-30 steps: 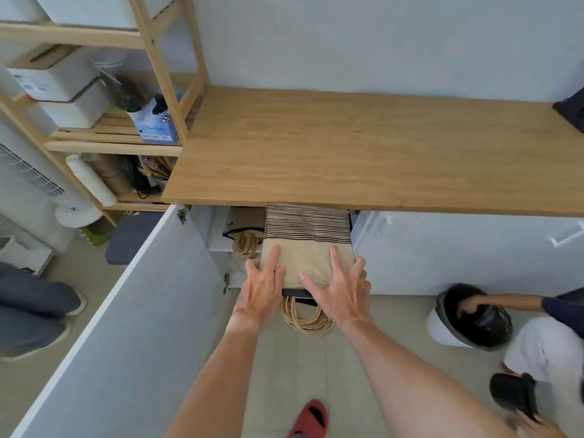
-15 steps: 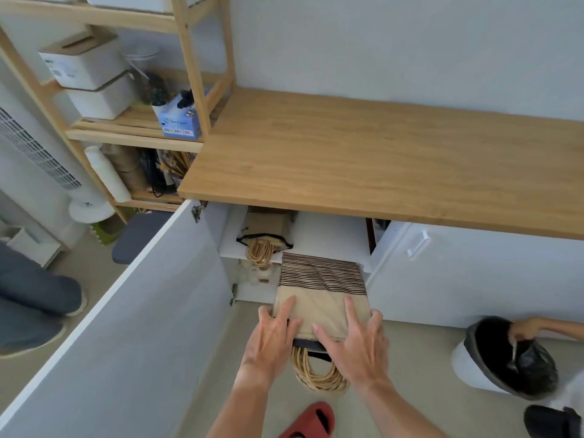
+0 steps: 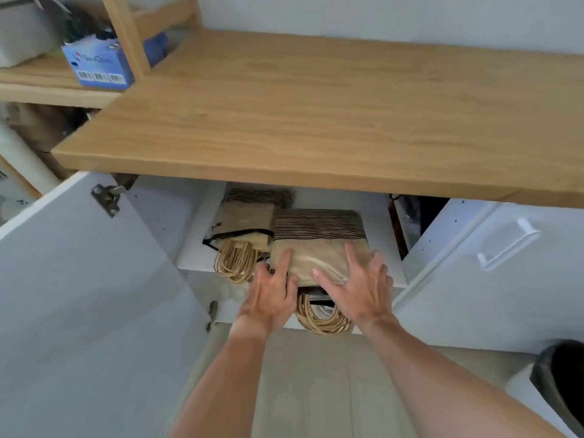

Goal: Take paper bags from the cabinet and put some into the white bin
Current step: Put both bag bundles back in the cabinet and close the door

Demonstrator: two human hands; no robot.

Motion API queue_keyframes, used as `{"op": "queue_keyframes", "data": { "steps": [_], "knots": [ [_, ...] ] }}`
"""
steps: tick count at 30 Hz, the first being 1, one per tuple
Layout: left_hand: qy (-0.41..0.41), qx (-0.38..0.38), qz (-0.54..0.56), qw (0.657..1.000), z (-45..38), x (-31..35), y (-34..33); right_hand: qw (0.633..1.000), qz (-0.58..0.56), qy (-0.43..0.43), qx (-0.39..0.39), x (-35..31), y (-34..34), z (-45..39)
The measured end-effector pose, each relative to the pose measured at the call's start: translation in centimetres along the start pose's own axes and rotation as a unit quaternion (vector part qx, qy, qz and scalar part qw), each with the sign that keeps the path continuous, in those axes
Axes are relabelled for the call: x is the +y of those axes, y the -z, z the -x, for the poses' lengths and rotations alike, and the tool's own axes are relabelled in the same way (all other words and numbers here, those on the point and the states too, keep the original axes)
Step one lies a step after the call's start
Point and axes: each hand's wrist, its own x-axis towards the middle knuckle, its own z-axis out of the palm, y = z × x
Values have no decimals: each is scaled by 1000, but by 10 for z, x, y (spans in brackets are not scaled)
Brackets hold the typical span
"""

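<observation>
A flat stack of tan paper bags [image 3: 319, 238] with dark stripes lies on the white cabinet shelf [image 3: 197, 248]. Its twine handles [image 3: 322, 320] hang over the shelf's front edge. My left hand [image 3: 271, 295] grips the stack's near left corner, with one finger on top. My right hand [image 3: 357, 289] has spread fingers pressed on the near right part. A second stack of paper bags [image 3: 246, 219] lies just left of it on the same shelf. The white bin [image 3: 521, 393], lined with a black bag, shows at the bottom right edge.
The cabinet's left door [image 3: 79, 295] stands open towards me on the left, and the right door [image 3: 489, 263] with its handle is open too. A wooden counter [image 3: 316, 121] overhangs the cabinet. A blue box [image 3: 98, 64] sits on the shelving at upper left.
My view has dropped lower and closer to the cabinet. The stack under my hands now lies further in over the shelf. The other person by the bin is out of view.
</observation>
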Motion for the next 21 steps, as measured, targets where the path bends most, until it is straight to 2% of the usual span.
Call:
{"op": "queue_keyframes", "data": {
  "steps": [4, 6, 9, 13, 16, 21],
  "knots": [
    [7, 5, 1, 1000, -44, -11, -32, 1000, 5, -8, 9, 16, -49, -40],
    [10, 31, 10, 999, -66, -13, -49, 1000, 6, -22, 16, 26, -70, -56],
    [-28, 61, -31, 997, -91, -6, -72, 999, 3, -32, 33, 41, -92, -80],
    [-23, 69, -22, 997, -124, 2, -84, 999, 14, -24, 38, 51, -98, -125],
    [-10, 56, -92, 994, -142, 8, -80, 999, 21, -28, 14, 48, -96, -145],
    [-6, 32, -150, 988, -119, 12, -67, 997, 66, -48, -8, 35, -90, -124]
  ]
}}
